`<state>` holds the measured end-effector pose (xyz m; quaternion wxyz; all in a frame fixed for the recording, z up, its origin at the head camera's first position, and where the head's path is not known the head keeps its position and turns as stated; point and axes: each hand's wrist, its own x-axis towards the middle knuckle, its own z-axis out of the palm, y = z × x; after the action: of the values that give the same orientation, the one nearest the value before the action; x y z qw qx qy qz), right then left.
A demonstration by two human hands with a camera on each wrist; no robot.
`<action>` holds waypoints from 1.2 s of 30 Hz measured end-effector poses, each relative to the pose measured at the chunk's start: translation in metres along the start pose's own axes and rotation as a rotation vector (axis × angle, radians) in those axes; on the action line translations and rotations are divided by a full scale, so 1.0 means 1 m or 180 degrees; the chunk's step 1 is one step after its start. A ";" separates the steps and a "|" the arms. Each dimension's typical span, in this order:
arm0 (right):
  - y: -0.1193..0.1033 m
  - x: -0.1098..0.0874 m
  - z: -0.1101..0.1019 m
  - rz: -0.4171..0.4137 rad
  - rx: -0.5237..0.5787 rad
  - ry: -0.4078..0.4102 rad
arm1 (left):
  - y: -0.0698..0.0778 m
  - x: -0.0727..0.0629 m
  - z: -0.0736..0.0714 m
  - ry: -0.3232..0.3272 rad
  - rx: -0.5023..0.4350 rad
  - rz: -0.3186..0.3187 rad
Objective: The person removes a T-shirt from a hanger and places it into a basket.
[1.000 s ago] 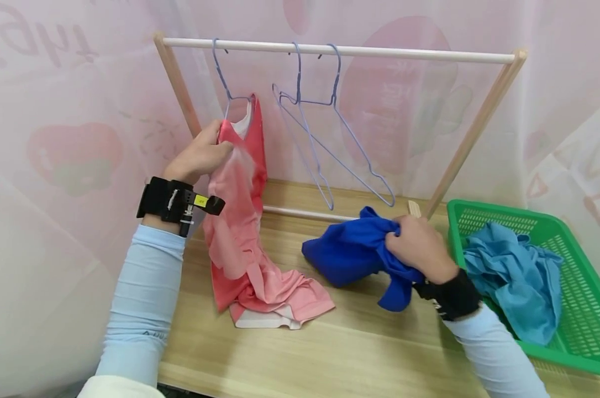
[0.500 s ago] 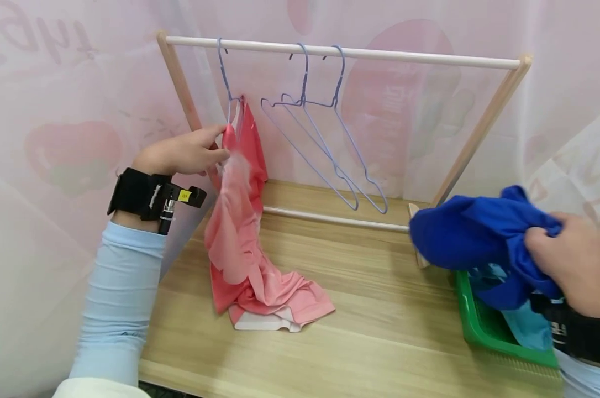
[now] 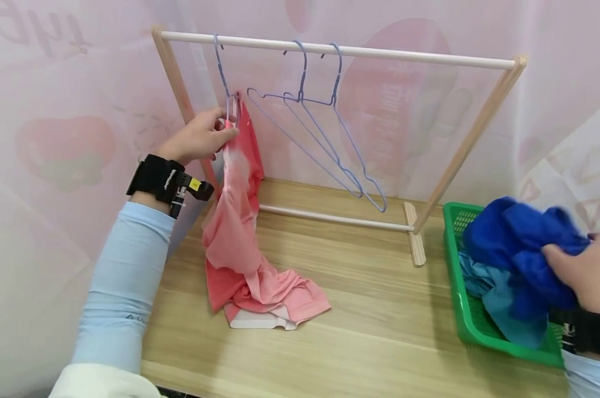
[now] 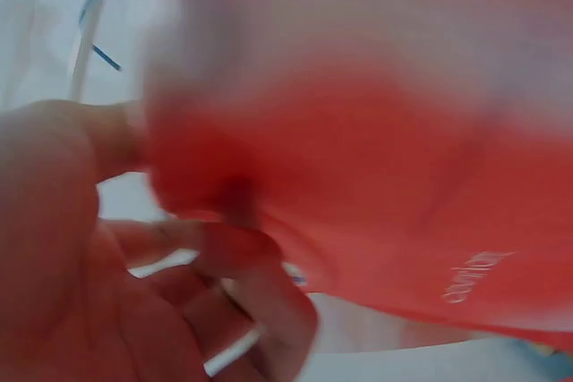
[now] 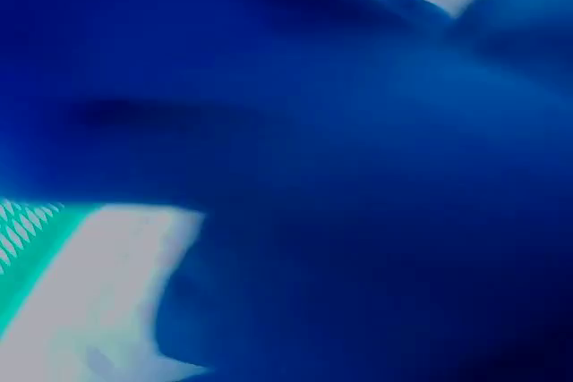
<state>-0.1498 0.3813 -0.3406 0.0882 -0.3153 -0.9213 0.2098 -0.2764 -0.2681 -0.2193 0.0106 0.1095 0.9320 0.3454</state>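
A pink-and-red garment (image 3: 235, 232) hangs from the leftmost wire hanger (image 3: 221, 72), its lower end spread on the table. My left hand (image 3: 200, 135) pinches the garment's upper edge beside the hanger; in the left wrist view thumb and fingers sit at the edge of the red cloth (image 4: 358, 185). At the far right my right hand (image 3: 588, 271) grips a bunched blue garment (image 3: 524, 249) over the green basket (image 3: 459, 309). Blue cloth (image 5: 313, 149) fills most of the right wrist view and hides the fingers there. A teal garment (image 3: 499, 301) lies in the basket, partly covered by the blue one.
A wooden rack with a white rail (image 3: 404, 53) stands across the table (image 3: 369, 342). Two bare wire hangers (image 3: 330, 138) overlap on its middle. The rack's right foot (image 3: 415, 243) stands just left of the basket. A printed curtain (image 3: 81, 221) surrounds the table.
My right hand has carried the blue garment from the middle of the table rightward over the basket. The left hand stays at the pink-and-red garment's upper edge. The bare hangers have swung.
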 end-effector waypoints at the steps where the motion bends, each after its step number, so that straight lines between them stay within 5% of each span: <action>1: 0.003 0.000 0.004 -0.0208 -0.0210 -0.0148 | -0.004 0.002 0.003 0.0065 -0.0082 0.0005; 4: -0.001 -0.009 0.013 -0.0448 -0.0576 -0.0664 | -0.011 0.006 0.011 0.0272 -0.0291 -0.0019; 13: -0.056 -0.064 0.040 -0.1794 -0.0216 -0.0610 | 0.002 0.008 0.024 0.0646 -0.0796 0.0034; 18: -0.087 -0.094 0.059 -0.2246 0.0137 -0.0850 | 0.022 -0.003 0.028 0.0891 -0.0956 0.0216; 28: -0.124 -0.125 0.065 -0.2573 0.0632 -0.1021 | 0.075 -0.047 0.058 0.1470 -0.0618 0.0632; 36: -0.144 -0.151 0.063 -0.2929 0.0921 -0.0932 | 0.086 -0.080 0.099 0.1559 -0.0537 0.0778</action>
<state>-0.1279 0.1646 -0.3376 0.0842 0.1717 -0.9290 0.3168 -0.1722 -0.1580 -0.2436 -0.2475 0.1331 0.8546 0.4366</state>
